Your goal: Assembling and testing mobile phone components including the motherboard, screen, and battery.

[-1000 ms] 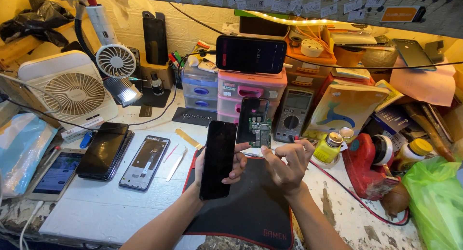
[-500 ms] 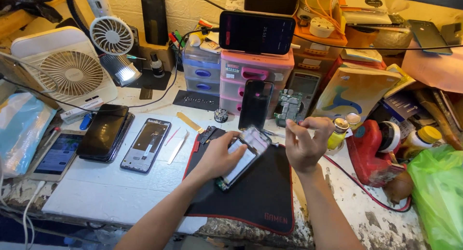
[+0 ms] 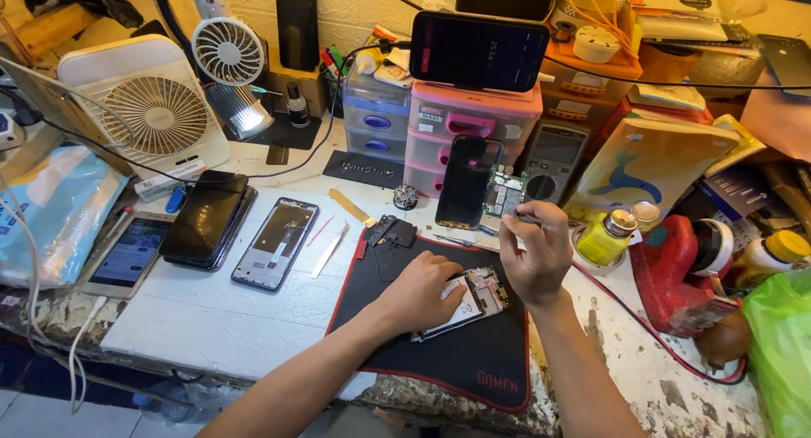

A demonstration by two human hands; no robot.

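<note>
Head view, looking down at a cluttered white bench. Nearest, two bare forearms are seen reaching in from the bottom edge over a black mat with a red border. An opened phone, its insides exposed, is lying flat on the mat and is pressed down by the left hand, whose fingers are spread loosely across its near end. Just to the right, the right hand is raised above the phone, with fingers curled and pinched together on a thin tool at its far side; what kind of tool cannot be told. Small dark parts are scattered on the mat's far left corner.

Left of the mat, a bare phone frame, a stack of dark phones and a lit phone are laid side by side. Right of the mat, a yellow bottle and a red device are seen.

Farther back, a black phone is propped upright beside a green circuit board, against pink drawers. Another phone is rested on top of the drawers. At far left, a large white fan and a small fan are stood.
</note>
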